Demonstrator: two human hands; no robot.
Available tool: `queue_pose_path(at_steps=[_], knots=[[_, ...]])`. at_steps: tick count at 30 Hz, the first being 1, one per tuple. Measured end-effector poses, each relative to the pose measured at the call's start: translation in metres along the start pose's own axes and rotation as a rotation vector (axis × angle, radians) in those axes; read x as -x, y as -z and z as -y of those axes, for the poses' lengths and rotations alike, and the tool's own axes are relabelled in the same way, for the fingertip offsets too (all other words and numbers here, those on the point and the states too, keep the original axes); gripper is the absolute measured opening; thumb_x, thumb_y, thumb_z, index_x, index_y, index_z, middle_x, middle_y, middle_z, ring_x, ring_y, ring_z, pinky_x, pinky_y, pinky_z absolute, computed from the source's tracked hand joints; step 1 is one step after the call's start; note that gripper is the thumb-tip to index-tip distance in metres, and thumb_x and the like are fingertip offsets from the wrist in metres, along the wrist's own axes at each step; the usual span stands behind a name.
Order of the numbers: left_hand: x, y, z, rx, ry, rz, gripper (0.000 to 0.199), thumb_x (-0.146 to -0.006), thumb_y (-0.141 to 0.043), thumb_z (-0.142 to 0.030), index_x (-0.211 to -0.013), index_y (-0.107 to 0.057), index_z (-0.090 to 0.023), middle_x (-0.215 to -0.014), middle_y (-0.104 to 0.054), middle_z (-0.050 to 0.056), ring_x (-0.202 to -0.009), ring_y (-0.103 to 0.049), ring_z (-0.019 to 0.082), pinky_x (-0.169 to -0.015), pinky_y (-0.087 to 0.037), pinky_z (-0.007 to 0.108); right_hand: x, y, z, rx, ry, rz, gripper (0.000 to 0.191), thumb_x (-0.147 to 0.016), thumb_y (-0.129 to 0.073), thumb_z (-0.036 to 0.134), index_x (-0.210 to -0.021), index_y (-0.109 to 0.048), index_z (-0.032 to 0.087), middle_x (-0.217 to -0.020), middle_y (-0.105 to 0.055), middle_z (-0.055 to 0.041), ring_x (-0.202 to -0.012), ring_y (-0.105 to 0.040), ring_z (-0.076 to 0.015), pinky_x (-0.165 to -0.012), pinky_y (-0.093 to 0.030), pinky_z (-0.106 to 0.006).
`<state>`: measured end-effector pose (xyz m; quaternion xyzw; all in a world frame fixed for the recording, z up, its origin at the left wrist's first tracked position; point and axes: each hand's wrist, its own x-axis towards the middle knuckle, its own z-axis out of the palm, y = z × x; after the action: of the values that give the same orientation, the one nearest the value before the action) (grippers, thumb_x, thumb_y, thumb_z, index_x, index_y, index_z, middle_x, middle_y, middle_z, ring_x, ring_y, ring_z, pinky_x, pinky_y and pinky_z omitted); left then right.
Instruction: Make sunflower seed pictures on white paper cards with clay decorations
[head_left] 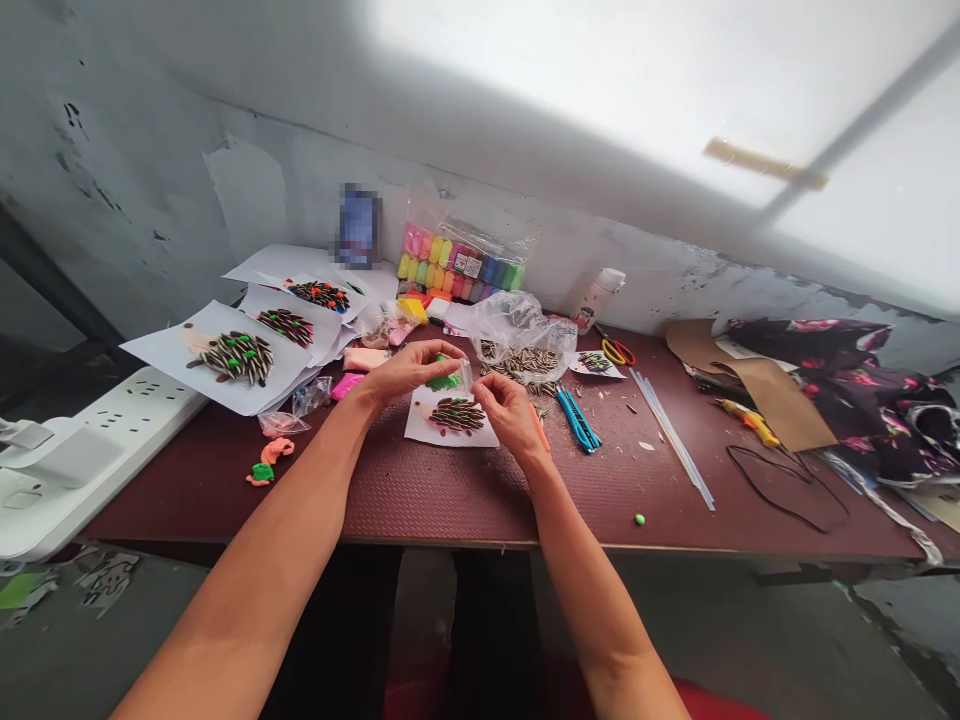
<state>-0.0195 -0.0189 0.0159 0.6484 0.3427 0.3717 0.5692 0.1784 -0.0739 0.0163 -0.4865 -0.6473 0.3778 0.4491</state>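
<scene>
Just above a small white card point(424, 432), my left hand point(405, 373) is closed on a small clear bag point(466, 376) of green modelling clay point(447, 373). The fingers of my right hand point(511, 408) pinch together at the bag's right edge. On the card lies a hedgehog picture point(454, 415) built of striped sunflower seeds, with a few green dots. An orange-handled tool point(539, 428) is partly hidden behind my right hand.
Behind my hands is a plastic bag of sunflower seeds point(529, 360). A blue utility knife point(577, 420), scissors point(618, 351) and glue sticks point(673, 438) lie to the right. Finished hedgehog sheets point(202, 382) and a power strip point(135, 425) are at the left.
</scene>
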Motion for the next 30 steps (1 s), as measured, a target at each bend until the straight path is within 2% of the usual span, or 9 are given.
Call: queue_pose_path(at_steps=[3, 8, 18, 22, 25, 30], knots=[[0.0018, 0.0031, -0.0006, 0.025, 0.009, -0.002, 0.038, -0.08, -0.075, -0.044, -0.105, -0.067, -0.016, -0.09, -0.069, 0.003, -0.076, -0.061, 0.013, -0.068, -0.047, 0.027, 0.0007, 0.0006, 0.0029, -0.036, 0.001, -0.006, 0.026, -0.081, -0.061, 0.044, -0.071, -0.059, 0.02, -0.067, -0.056, 0.0013, -0.063, -0.047, -0.0122, -0.06, -0.038, -0.025], [0.0028, 0.0011, -0.0014, 0.007, 0.01, 0.016, 0.031, -0.078, -0.077, -0.041, -0.094, -0.068, -0.016, -0.083, -0.067, 0.001, -0.071, -0.059, 0.011, -0.065, -0.045, 0.025, -0.0002, -0.0012, 0.0005, -0.117, -0.024, 0.026, 0.033, -0.082, -0.063, 0.052, -0.085, -0.067, 0.02, -0.075, -0.066, -0.0022, -0.062, -0.05, -0.0126, -0.059, -0.042, -0.026], [0.0035, -0.0041, -0.007, -0.05, 0.005, 0.063, 0.036, -0.076, -0.077, -0.048, -0.093, -0.073, -0.016, -0.087, -0.072, 0.003, -0.076, -0.06, 0.014, -0.071, -0.047, 0.026, -0.0008, -0.0014, -0.0043, -0.07, -0.028, 0.036, 0.026, -0.077, -0.064, 0.045, -0.076, -0.065, 0.019, -0.069, -0.061, 0.0002, -0.062, -0.051, -0.0126, -0.06, -0.042, -0.025], [0.0032, -0.0043, -0.0059, -0.03, 0.002, 0.045, 0.037, -0.077, -0.077, -0.047, -0.098, -0.075, -0.017, -0.09, -0.073, 0.004, -0.078, -0.061, 0.014, -0.072, -0.048, 0.027, -0.0012, -0.0018, -0.0048, -0.004, -0.029, -0.047, 0.021, -0.077, -0.061, 0.039, -0.07, -0.061, 0.019, -0.065, -0.058, 0.0017, -0.06, -0.047, -0.0114, -0.058, -0.039, -0.025], [0.0021, -0.0036, -0.0039, -0.006, 0.008, 0.008, 0.036, -0.076, -0.078, -0.047, -0.095, -0.075, -0.016, -0.085, -0.071, 0.003, -0.073, -0.06, 0.013, -0.068, -0.047, 0.027, -0.0011, -0.0011, -0.0038, 0.009, -0.05, -0.095, 0.02, -0.078, -0.06, 0.039, -0.07, -0.06, 0.02, -0.066, -0.057, 0.0016, -0.06, -0.047, -0.0116, -0.058, -0.039, -0.025], [0.0, -0.0029, -0.0016, 0.036, 0.027, -0.035, 0.04, -0.069, -0.084, -0.046, -0.091, -0.073, -0.015, -0.079, -0.069, 0.002, -0.067, -0.057, 0.011, -0.063, -0.046, 0.025, -0.0016, -0.0004, -0.002, -0.094, -0.052, -0.002, 0.026, -0.08, -0.06, 0.045, -0.074, -0.061, 0.02, -0.071, -0.062, -0.0002, -0.059, -0.049, -0.0113, -0.058, -0.042, -0.025]])
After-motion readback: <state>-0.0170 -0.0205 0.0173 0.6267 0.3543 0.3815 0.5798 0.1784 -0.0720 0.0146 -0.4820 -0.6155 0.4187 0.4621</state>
